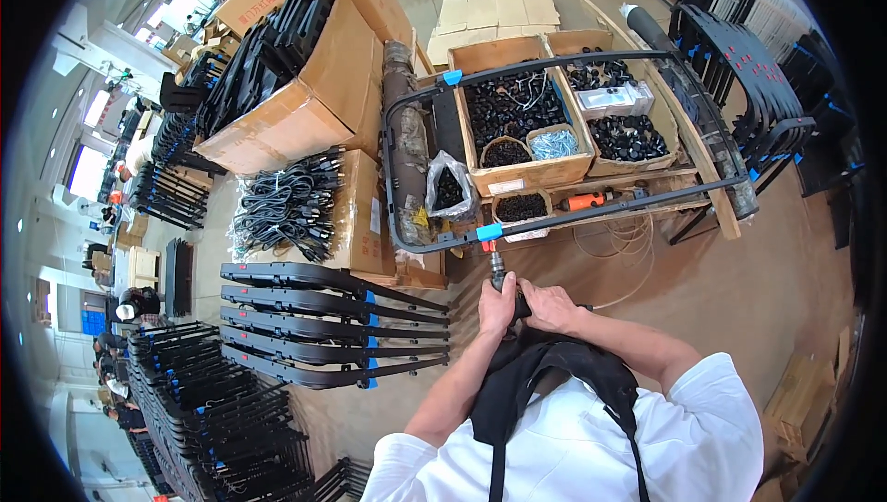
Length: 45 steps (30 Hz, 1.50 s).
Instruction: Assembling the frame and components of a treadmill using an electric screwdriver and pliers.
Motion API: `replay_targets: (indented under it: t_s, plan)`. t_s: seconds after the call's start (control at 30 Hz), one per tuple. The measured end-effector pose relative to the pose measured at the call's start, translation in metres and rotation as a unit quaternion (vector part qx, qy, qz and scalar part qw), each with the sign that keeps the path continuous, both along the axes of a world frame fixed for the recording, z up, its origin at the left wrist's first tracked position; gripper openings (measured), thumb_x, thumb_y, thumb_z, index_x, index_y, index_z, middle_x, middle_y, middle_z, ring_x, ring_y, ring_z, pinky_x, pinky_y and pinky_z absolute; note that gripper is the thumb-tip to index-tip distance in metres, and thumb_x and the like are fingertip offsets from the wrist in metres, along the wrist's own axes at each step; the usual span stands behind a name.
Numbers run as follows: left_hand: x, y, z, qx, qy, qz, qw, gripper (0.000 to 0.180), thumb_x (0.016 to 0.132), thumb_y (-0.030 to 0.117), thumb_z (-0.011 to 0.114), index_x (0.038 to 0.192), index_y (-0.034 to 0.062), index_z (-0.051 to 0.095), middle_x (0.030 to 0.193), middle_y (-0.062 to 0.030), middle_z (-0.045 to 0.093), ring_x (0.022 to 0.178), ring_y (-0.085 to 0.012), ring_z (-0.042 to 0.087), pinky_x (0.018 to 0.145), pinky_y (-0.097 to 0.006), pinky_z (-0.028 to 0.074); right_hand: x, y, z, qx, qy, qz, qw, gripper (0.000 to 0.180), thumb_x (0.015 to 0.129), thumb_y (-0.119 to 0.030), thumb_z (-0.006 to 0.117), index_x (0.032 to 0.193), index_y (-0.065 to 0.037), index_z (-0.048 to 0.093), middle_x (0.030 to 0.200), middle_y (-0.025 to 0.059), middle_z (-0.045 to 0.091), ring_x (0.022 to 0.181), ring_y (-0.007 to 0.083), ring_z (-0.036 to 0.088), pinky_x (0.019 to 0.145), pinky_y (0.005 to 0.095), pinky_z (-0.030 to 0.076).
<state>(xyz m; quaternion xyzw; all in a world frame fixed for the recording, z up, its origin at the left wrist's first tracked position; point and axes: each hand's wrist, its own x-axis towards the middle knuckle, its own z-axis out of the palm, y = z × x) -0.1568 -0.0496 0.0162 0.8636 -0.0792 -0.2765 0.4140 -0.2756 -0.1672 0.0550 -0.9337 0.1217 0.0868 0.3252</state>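
Observation:
Both my hands are wrapped round a dark power drill (pixel 497 265) in front of my chest. My left hand (pixel 497 304) closes on the drill behind its chuck, and my right hand (pixel 552 307) grips it from the right side. The drill's front end points away from me and meets the near bar of a black metal frame (pixel 591 217), beside a blue tab (pixel 489 232) and a small red piece. This rounded frame lies across the workbench, around and over the parts boxes. My palms hide most of the drill's body and handle.
Cardboard boxes (pixel 528 175) of black parts and silver screws stand inside the frame. An orange tool (pixel 584 201) lies near the bench edge, with a thin hose (pixel 617 245) below. At left are stacked black frames (pixel 305 322), bundled cables (pixel 291 206) and a large carton (pixel 296 119).

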Motion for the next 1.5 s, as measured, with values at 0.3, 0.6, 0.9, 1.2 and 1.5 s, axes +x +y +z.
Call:
replay_targets:
  t_s: [0.3,0.6,0.9,1.2,1.5]
  plan:
    - [0.0,-0.003,0.021,-0.007,0.002,-0.007,1.0,0.065,0.098,0.057,0.067,0.112,-0.0061,0.062,0.104,-0.0319,0.072,0.102,-0.0476,0.071,0.089,-0.053,0.054,0.001,0.0,-0.003,-0.001,-0.059,0.05,0.997,0.061,0.083,-0.028,0.08,0.13,0.0,0.052,0.119,0.022,0.058,0.115,0.0439,0.063,0.093,0.0543,0.055]
    - [-0.005,0.003,0.025,-0.007,0.031,-0.005,0.999,0.06,0.099,0.054,0.068,0.113,-0.0045,0.063,0.106,-0.0266,0.072,0.102,-0.0378,0.07,0.09,-0.048,0.053,-0.004,0.008,-0.001,0.016,-0.032,0.031,0.999,0.053,0.08,-0.018,0.079,0.124,-0.002,0.054,0.12,0.0207,0.055,0.117,0.0423,0.062,0.093,0.0544,0.055]
    - [-0.008,0.014,0.015,-0.031,0.053,-0.02,0.998,0.061,0.101,0.054,0.065,0.114,-0.0052,0.06,0.106,-0.0286,0.071,0.102,-0.0416,0.07,0.09,-0.05,0.053,-0.009,0.017,0.002,-0.007,-0.026,0.025,0.999,0.051,0.079,-0.018,0.079,0.123,-0.002,0.056,0.118,0.0195,0.056,0.116,0.0406,0.064,0.09,0.0522,0.057]
    - [-0.024,0.052,-0.032,-0.081,0.206,-0.064,0.973,0.062,0.104,0.054,0.062,0.12,-0.0068,0.061,0.107,-0.023,0.072,0.101,-0.0274,0.067,0.092,-0.043,0.052,-0.041,0.035,0.002,-0.003,-0.002,0.025,1.0,0.067,0.075,-0.022,0.084,0.133,-0.004,0.055,0.122,0.0179,0.058,0.118,0.0382,0.064,0.094,0.0482,0.057]
    - [-0.006,-0.036,0.032,-0.039,0.063,-0.478,0.875,0.046,0.107,0.044,0.057,0.127,0.0036,0.068,0.115,-0.02,0.073,0.108,-0.033,0.071,0.096,-0.043,0.054,-0.107,-0.017,0.03,0.053,0.071,-0.284,0.955,0.064,0.081,-0.025,0.071,0.141,-0.003,0.059,0.128,0.0227,0.065,0.123,0.0414,0.063,0.105,0.0474,0.052]
